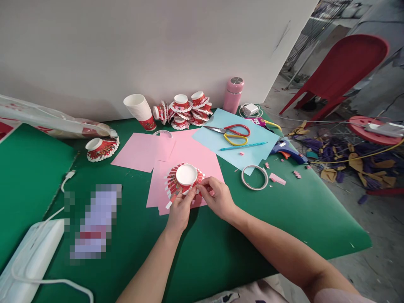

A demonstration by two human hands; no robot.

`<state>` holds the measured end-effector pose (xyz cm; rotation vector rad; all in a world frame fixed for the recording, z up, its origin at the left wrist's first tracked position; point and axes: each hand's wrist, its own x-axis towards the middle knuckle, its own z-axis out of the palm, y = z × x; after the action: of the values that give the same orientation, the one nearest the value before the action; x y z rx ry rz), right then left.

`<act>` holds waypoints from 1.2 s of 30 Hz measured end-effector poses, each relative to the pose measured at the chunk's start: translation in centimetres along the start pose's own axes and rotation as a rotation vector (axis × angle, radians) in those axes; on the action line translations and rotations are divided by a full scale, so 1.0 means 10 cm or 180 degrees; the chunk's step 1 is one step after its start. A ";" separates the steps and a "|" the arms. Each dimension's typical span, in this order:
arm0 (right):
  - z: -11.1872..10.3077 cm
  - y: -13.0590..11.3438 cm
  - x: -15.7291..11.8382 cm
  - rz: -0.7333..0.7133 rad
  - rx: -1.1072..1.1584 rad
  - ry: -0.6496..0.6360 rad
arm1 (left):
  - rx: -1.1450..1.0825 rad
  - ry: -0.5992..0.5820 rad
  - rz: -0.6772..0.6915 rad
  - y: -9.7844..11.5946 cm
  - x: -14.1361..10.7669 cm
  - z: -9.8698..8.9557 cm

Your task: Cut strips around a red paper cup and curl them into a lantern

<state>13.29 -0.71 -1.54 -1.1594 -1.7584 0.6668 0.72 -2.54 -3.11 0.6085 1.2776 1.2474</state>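
Observation:
A paper cup stands base up over the pink paper, its red and white side cut into strips that fan outward. My left hand grips the near edge of the fanned strips, thumb on top. Just to its right, my right hand pinches a strip at the cup's lower right, fingertips close to the left thumb. The fingers hide part of the strips there.
Behind are a stack of paper cups, several fanned cups and a pink flask. Scissors and a blue pencil lie on blue paper. A tape roll, glue gun and power strip flank the work.

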 end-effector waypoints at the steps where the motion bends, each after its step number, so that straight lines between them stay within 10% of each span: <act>1: 0.00 0.00 0.00 0.0009 -0.0004 0.0001 | -0.0004 0.0034 -0.0016 0.00 -0.01 0.01; 15: 0.00 0.01 0.00 0.0459 0.0312 -0.0102 | 0.0646 0.0053 0.0252 -0.04 0.03 -0.07; 24: -0.05 -0.03 0.04 0.1000 0.1024 -0.0556 | -0.0175 -0.0564 0.0040 0.09 0.00 0.00; 36: -0.02 -0.04 0.06 0.1228 0.1342 -0.0192 | -0.0472 -0.0621 -0.0249 0.19 -0.02 0.06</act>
<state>13.25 -0.37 -0.87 -1.1919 -1.3562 1.2474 0.69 -1.97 -1.19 0.5534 1.0281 1.1762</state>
